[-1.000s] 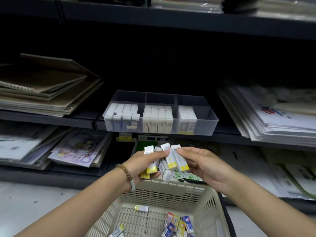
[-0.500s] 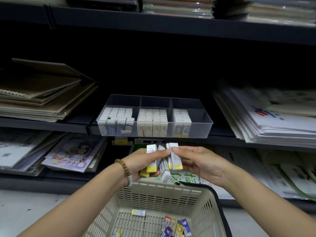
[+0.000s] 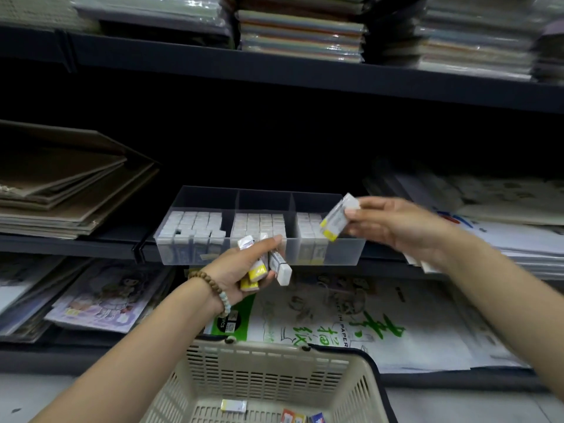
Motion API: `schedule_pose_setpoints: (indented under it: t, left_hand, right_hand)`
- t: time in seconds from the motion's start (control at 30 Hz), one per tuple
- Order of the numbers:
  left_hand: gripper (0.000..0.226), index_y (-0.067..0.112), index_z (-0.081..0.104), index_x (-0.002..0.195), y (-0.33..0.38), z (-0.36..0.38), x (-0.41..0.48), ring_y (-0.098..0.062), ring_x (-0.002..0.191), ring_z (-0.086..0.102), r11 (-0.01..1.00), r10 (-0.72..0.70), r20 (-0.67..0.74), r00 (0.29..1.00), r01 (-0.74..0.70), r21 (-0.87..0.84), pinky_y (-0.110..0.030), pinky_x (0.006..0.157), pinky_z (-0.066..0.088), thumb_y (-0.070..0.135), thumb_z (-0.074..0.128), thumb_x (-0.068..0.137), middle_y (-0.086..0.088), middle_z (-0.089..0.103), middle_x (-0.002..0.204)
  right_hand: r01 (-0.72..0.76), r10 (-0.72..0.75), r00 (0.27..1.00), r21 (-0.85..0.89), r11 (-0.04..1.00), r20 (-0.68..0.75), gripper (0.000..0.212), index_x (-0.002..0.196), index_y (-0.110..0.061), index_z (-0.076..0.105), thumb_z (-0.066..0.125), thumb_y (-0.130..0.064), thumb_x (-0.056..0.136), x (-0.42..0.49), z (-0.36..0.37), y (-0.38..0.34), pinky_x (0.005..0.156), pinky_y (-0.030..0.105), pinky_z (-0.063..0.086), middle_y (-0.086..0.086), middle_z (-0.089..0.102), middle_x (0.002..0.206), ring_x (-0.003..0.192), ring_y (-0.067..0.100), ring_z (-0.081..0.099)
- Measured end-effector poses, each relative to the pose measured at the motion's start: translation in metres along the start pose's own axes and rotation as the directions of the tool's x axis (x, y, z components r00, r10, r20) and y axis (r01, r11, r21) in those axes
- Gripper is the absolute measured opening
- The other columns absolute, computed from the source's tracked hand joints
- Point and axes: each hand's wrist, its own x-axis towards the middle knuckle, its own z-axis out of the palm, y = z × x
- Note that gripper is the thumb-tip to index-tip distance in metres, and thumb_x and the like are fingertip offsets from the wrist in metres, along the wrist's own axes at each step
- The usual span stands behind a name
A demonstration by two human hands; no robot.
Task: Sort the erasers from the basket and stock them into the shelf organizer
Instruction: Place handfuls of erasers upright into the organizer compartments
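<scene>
Eraser [image 3: 338, 216] pinched in R hand [image 3: 393, 227] by organizer [image 3: 345, 254] right section, L hand [image 3: 241, 270] gripping eraser bunch [image 3: 279, 267]

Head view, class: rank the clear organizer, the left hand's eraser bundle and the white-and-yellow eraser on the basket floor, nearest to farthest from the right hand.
1. Clear organizer, just beside the right hand.
2. Eraser bundle, lower left.
3. White-and-yellow eraser, down in the basket.
</scene>
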Motion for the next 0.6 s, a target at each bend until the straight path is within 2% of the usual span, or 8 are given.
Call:
schedule_pose_setpoints:
  t: [0.07, 0.17, 0.33, 0.47, 0.6]
  left_hand:
    - [0.020, 0.005, 0.066, 0.078, 0.002, 0.002, 0.004, -0.008, 0.039, 0.057, 1.000, 0.006, -0.008, 1.000, -0.006, -0.030, -0.015, 0.037, 0.047, 0.023, 0.073, 0.074, -0.005, 0.068, 0.058]
    - [0.018, 0.005, 0.066, 0.077, 0.003, 0.004, 0.009, -0.009, 0.039, 0.058, 0.999, 0.007, -0.012, 1.000, -0.007, -0.042, -0.015, 0.037, 0.047, 0.022, 0.073, 0.075, -0.005, 0.068, 0.059]
    - [0.032, 0.004, 0.066, 0.085, 0.001, 0.007, 0.011, -0.010, 0.045, 0.062, 1.000, -0.006, 0.012, 1.000, 0.006, -0.010, -0.017, 0.039, 0.047, 0.025, 0.076, 0.063, -0.005, 0.070, 0.063]
    - [0.039, 0.003, 0.064, 0.090, 0.001, 0.008, 0.011, -0.011, 0.046, 0.062, 1.000, -0.011, 0.001, 1.000, 0.011, -0.028, -0.017, 0.038, 0.048, 0.025, 0.076, 0.061, -0.006, 0.071, 0.065]
    - [0.032, 0.003, 0.064, 0.086, 0.001, 0.009, 0.011, -0.011, 0.042, 0.060, 0.998, -0.039, 0.005, 0.999, 0.039, -0.050, -0.017, 0.036, 0.046, 0.023, 0.076, 0.063, -0.007, 0.069, 0.062]
  right_hand:
    - [0.037, -0.054, 0.995, -0.180, 0.983, -0.086, 0.033, 0.111, -0.002, 0.061, 0.069, -0.009, 0.080, 0.014, -0.011, -0.016, 0.070, 0.018, 0.057, 0.014, 0.071, 0.099, 0.080, 0.015, 0.071]
    - [-0.015, -0.055, 0.986, -0.410, 0.912, -0.158, 0.040, 0.115, -0.002, 0.055, 0.072, -0.006, 0.079, 0.035, -0.016, -0.026, 0.063, 0.020, 0.058, 0.013, 0.066, 0.096, 0.075, 0.021, 0.066]
    - [-0.178, 0.107, 0.978, -0.452, 0.874, -0.178, 0.045, 0.119, 0.006, 0.052, 0.070, 0.005, 0.078, 0.059, -0.001, -0.017, 0.052, 0.017, 0.056, 0.020, 0.060, 0.100, 0.071, 0.024, 0.064]
    - [-0.226, 0.141, 0.968, -0.465, 0.856, -0.209, 0.044, 0.119, 0.009, 0.054, 0.069, 0.007, 0.078, 0.072, 0.011, -0.005, 0.056, 0.022, 0.057, 0.018, 0.063, 0.096, 0.083, 0.028, 0.063]
    - [-0.303, 0.185, 0.942, -0.466, 0.832, -0.281, 0.039, 0.114, 0.009, 0.055, 0.070, 0.004, 0.079, 0.083, 0.018, 0.008, 0.081, 0.031, 0.055, 0.022, 0.064, 0.111, 0.098, 0.030, 0.066]
